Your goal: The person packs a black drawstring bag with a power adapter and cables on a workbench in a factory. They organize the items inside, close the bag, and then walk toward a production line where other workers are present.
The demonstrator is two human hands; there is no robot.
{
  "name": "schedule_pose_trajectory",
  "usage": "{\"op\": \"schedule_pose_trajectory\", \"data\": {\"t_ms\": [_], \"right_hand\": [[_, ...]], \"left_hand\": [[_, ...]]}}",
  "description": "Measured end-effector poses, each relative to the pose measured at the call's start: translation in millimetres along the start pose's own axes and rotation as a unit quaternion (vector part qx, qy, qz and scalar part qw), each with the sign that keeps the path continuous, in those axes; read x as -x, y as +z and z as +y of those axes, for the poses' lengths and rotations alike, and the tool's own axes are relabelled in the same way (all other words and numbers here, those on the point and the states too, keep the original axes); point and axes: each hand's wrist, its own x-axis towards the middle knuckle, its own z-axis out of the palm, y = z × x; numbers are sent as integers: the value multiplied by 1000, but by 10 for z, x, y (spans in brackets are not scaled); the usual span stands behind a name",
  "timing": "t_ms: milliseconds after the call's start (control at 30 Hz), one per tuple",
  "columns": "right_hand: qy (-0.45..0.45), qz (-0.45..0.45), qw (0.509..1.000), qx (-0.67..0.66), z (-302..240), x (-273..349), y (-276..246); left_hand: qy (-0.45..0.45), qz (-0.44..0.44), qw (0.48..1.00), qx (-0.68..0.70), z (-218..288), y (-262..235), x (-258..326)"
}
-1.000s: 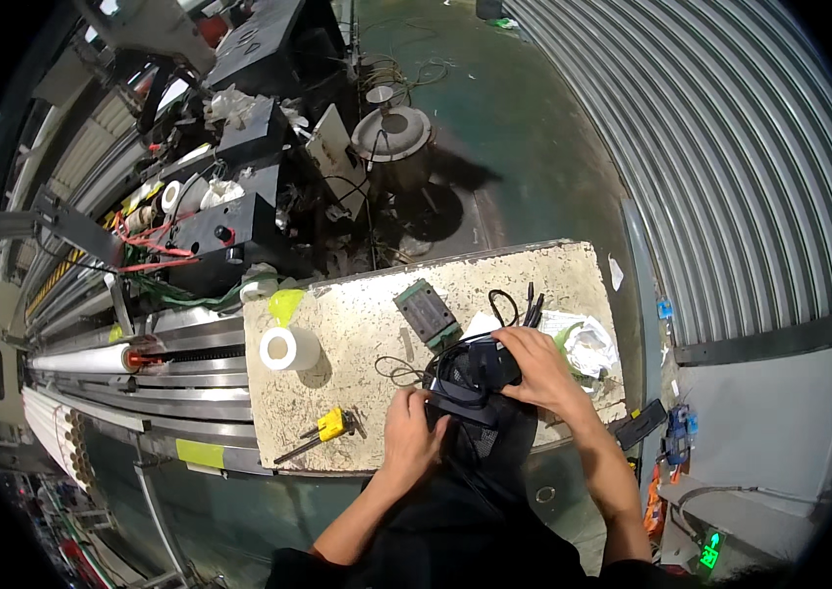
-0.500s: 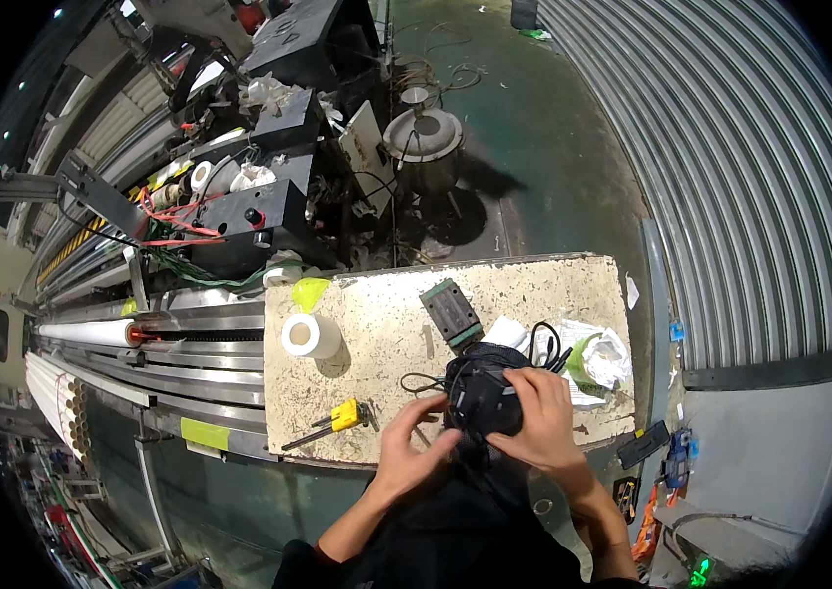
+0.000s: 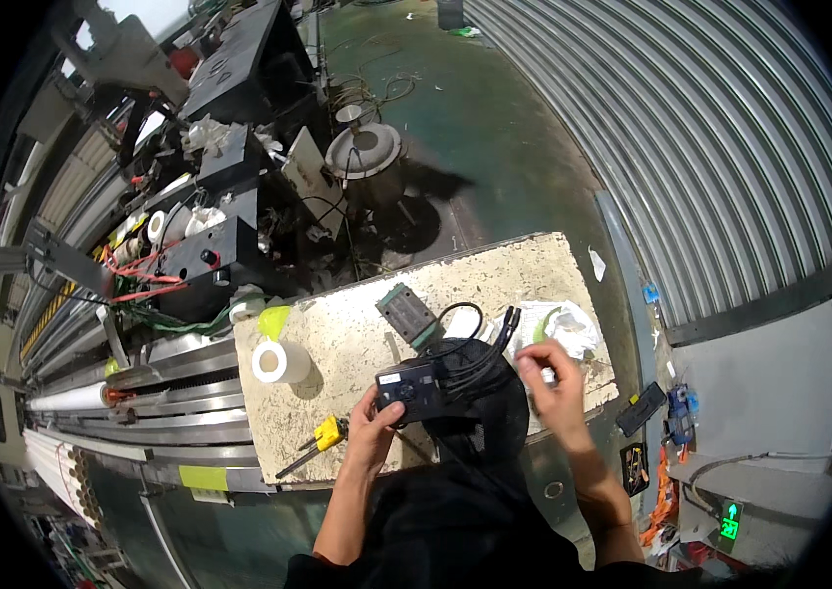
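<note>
The left hand (image 3: 369,432) grips a black box (image 3: 418,387) by its left end, inside the near edge of the pale surface (image 3: 499,270). The right hand (image 3: 557,395) is half curled; whether it holds anything cannot be told. Black mesh fabric (image 3: 500,404) overhangs that edge. Open room separates box and white roll (image 3: 283,364).

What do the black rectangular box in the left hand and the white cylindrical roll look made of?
Black rectangular box: probably hard plastic, low sheen, given its flat face and crisp edges; coated metal is possible.
White cylindrical roll: probably matte paper, from its even, dull side; film is possible.
</note>
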Motion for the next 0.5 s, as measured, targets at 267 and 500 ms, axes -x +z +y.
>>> {"op": "schedule_pose_trajectory", "data": {"t_ms": [267,500], "right_hand": [[201,-140,958,-146,31,230,411],[197,-137,947,-213,76,312,575]], "left_hand": [[-19,2,997,73,0,-91,110],[-35,-6,988,152,-129,-312,155]]}}
